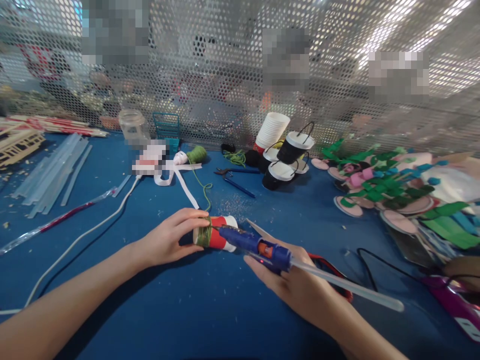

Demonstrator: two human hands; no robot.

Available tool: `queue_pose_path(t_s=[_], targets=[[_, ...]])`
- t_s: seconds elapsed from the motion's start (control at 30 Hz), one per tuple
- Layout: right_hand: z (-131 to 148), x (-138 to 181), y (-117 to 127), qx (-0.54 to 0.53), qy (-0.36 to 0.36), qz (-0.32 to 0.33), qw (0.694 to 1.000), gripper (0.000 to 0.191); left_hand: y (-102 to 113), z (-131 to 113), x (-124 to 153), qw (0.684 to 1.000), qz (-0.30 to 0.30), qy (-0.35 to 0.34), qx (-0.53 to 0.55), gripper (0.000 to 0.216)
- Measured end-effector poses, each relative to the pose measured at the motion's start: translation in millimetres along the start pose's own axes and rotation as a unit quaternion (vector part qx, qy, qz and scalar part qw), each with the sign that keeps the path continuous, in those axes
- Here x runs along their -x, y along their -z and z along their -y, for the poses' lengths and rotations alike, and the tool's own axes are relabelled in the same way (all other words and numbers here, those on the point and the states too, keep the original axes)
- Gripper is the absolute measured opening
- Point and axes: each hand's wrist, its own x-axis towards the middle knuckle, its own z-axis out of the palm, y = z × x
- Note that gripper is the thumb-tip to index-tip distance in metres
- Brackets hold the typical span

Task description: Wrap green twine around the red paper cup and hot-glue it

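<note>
My left hand (170, 240) grips a small red and white paper cup (221, 235) lying on its side on the blue table, part of it wound with green twine (203, 236). The twine runs back to a green spool (197, 154). My right hand (290, 282) holds a blue hot glue gun (255, 245), its nozzle touching the cup at the twine's edge. A clear glue stick (348, 286) juts from the gun's rear.
Clear glue sticks (52, 172) lie at the left. Black and white cups (285, 157), blue pliers (234, 177), a jar (133, 125) and a teal basket (167, 127) stand behind. Green and pink foam cutouts (386, 182) fill the right. A perforated metal screen (225, 65) backs the table.
</note>
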Motion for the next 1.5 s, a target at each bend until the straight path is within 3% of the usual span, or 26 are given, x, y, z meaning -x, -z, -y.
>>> queue_pose_path(t_s=[0.5, 0.83, 1.5], targets=[[9.6, -3.3, 3.9, -0.022, -0.014, 0.031, 0.999, 0.018, -1.9, 0.7, 0.3, 0.998, -0.013, 0.058, 0.031, 0.045], [7.9, 0.9, 3.6, -0.009, -0.009, 0.028, 1.0, 0.019, -0.5, -4.8, -2.6, 0.991, -0.01, 0.131, 0.033, 0.043], [11.2, 1.9, 6.8, -0.007, 0.019, 0.024, 1.0, 0.021, 0.1, -5.2, -3.7, 0.984, -0.008, 0.172, 0.033, 0.041]])
